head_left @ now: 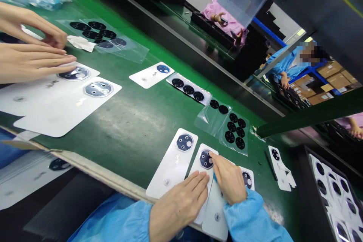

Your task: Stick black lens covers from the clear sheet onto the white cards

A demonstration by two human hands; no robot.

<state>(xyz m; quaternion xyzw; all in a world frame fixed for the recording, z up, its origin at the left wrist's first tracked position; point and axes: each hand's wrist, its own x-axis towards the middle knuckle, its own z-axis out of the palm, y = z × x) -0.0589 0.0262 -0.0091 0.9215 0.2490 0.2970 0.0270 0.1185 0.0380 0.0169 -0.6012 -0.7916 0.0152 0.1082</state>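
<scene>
Several white phone-shaped panels with round dark camera rings lie side by side at the near edge of the green table. My left hand (181, 204) rests flat over the lower part of the second panel (198, 166), its fingers stretched out. On that panel's camera ring (206, 158) lie the bent fingertips of my right hand (229, 177); whether they pinch anything small is hidden. To the left is another white panel (174, 162), untouched. A further panel (217, 206) lies partly under my right hand, and the ring of one more panel (247, 179) shows beyond it.
Clear sheets with black discs (235, 130) lie behind the panels. At the left, a co-worker's hands are over larger-looking panels (68, 109). A black tray (306, 174) of panels stands at the right. People in pink and blue sleeves sit across.
</scene>
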